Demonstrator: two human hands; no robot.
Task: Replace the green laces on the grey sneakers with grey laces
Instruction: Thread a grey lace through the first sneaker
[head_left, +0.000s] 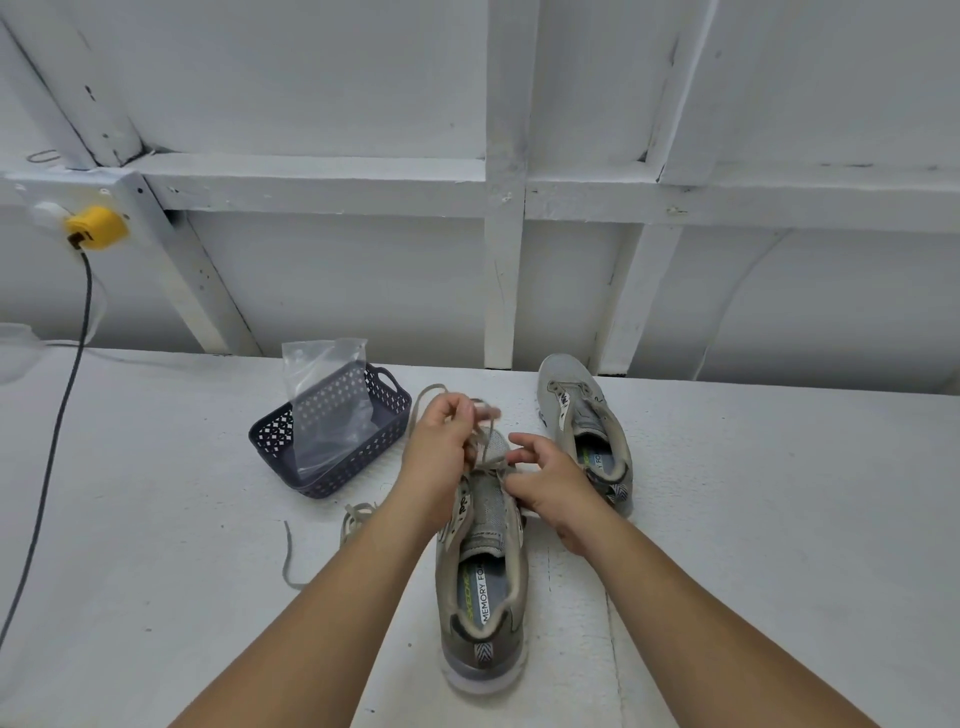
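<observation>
The worry here is the lace (491, 457) itself. It runs loose between both hands above the near sneaker (485, 571), and with slack looping up past the left hand (441, 457) it could twist, snag on an eyelet, or slip out of a hole already threaded if pulled unevenly. One end could also end up much shorter than the other, which would mean redoing the rows. The picture is blurred at the fingertips, so I cannot tell which eyelet is being worked.

The left hand is curled round the lace, lifting it above the toe end of the near sneaker. The right hand (550, 483) sits just beside it over the upper eyelets, thumb and forefinger pinching a strand, the other fingers loosely bent. Both hands hover right over the front of that sneaker, which lies on the table (156, 519) with its heel towards the person.

The far sneaker (587, 426) lies just beyond the right hand, apparently unlaced. A loose lace (332, 535) lies on the table under the left forearm; its colour reads greyish-green, and I cannot say which set it belongs to. A basket (332, 447) with a plastic bag (327, 395) stands left of the hands.
</observation>
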